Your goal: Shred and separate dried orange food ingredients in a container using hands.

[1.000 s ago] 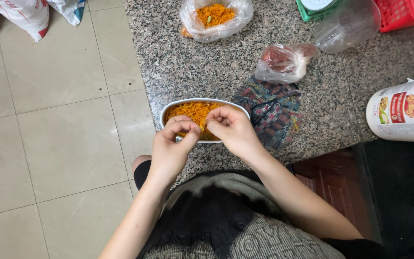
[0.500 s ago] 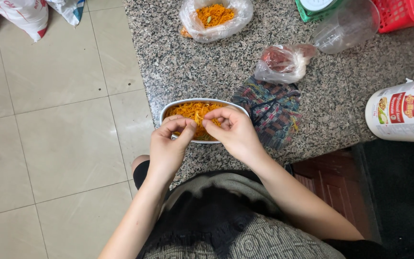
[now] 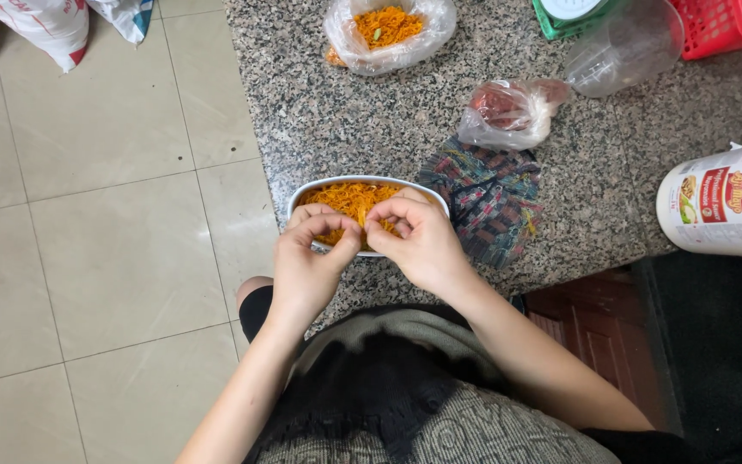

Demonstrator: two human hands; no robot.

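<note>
Seen from above, your left hand (image 3: 309, 262) and right hand (image 3: 418, 245) meet over the near rim of an oval metal tray (image 3: 304, 191) filled with orange shredded food (image 3: 349, 198). The tray sits at the front edge of a speckled granite surface (image 3: 319, 112), just above your lap. Your fingers on both hands are drawn in narrow, tips close together, seemingly pinching a few strands between them; whether each holds something is too small to tell. The step in hand looks like picking through or separating the shreds bit by bit. The next move likely calls for a light, precise pinch kept over the tray so nothing drops to the tiled floor (image 3: 105, 223). Just right of the tray lies a patterned dark cloth (image 3: 487, 202). Farther back sit a clear bag of orange shreds (image 3: 388, 30) and a small bag of something reddish (image 3: 508, 112).
</note>
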